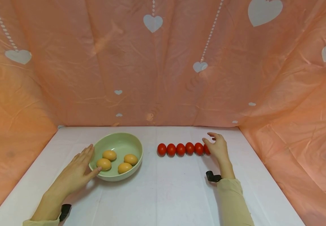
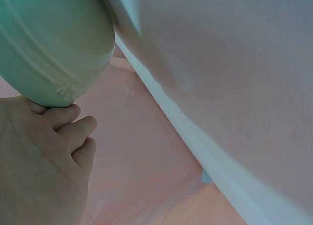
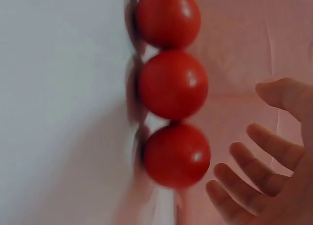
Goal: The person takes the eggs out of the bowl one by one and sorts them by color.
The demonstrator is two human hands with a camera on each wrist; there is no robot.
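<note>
A pale green bowl stands on the left half of the table with several brown eggs in it. My left hand rests against the bowl's left side, fingers extended along the outside and thumb at the front rim. In the left wrist view its fingertips lie by the bowl's outer wall. Several red tomatoes form a row to the right of the bowl. Above the row's right end is my right hand, its fingers spread and nothing between them. It partly hides the rightmost tomato in the head view.
White cloth covers the table. Orange curtains with pale hearts hang behind it and at both sides. A black camera mount sits at the right wrist, another at the left.
</note>
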